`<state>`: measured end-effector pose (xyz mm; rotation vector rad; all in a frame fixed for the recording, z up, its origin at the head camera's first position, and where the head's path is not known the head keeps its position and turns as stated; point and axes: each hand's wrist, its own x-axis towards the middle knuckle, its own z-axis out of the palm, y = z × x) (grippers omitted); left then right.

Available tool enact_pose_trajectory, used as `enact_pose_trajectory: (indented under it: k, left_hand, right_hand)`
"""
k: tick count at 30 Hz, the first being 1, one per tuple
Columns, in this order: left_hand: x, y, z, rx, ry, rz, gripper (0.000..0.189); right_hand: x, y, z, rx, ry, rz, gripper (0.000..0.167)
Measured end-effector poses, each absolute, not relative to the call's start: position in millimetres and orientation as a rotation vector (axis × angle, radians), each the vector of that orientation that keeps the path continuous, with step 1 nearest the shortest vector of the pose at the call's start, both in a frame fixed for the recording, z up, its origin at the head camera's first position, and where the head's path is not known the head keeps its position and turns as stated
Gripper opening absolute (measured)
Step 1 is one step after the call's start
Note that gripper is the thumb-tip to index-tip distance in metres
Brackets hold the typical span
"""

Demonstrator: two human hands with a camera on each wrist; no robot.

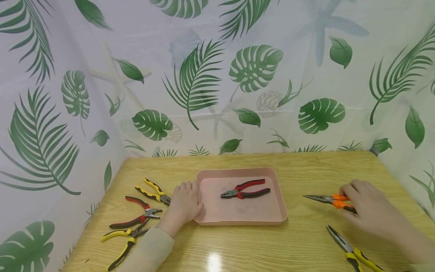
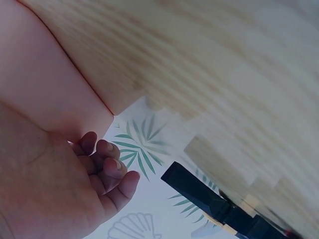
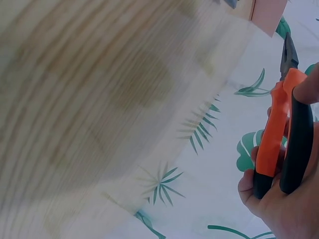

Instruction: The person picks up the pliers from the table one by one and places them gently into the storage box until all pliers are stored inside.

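Observation:
My left hand (image 1: pixel 186 202) rests against the left end of a pink tray (image 1: pixel 238 223); the left wrist view shows its fingers (image 2: pixel 119 186) loosely bent beside the tray's wall (image 2: pixel 55 74). Inside the tray lie red-and-black combination pliers (image 1: pixel 242 194), jaws pointing left. To the right of the tray, my right hand (image 1: pixel 370 207) grips orange-and-black long-nose pliers (image 1: pixel 338 203) by the handles. Their tip points left towards the tray, over the table. The right wrist view shows the thumb on a black part of the handles.
Left of the tray on the wooden table (image 1: pixel 306 166) lie yellow-and-black pliers (image 1: pixel 158 195), red-and-black pliers (image 1: pixel 147 212) and yellow long-nose pliers (image 1: pixel 130 235). More yellow-handled long-nose pliers (image 1: pixel 350 251) lie at the right front, below my right hand. A leaf-patterned cloth (image 1: pixel 217 94) surrounds the table.

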<state>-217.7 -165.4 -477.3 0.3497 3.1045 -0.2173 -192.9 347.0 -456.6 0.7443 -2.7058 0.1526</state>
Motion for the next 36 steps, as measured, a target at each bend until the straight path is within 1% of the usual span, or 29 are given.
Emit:
enact_pose_trajectory:
  k: [13,36]
  left_hand:
    - [-216.1,-164.3,-474.6,0.338,3.087,-0.199,0.044]
    - [-218.6,-165.8,-479.7,0.343,3.103,-0.175,0.046]
  right_hand:
    - [-199.4,332.5,-454.1,0.802,-2.674,0.188,0.039]
    - [-208.3,302.7,-445.4,0.801,-2.723,0.241,0.035]
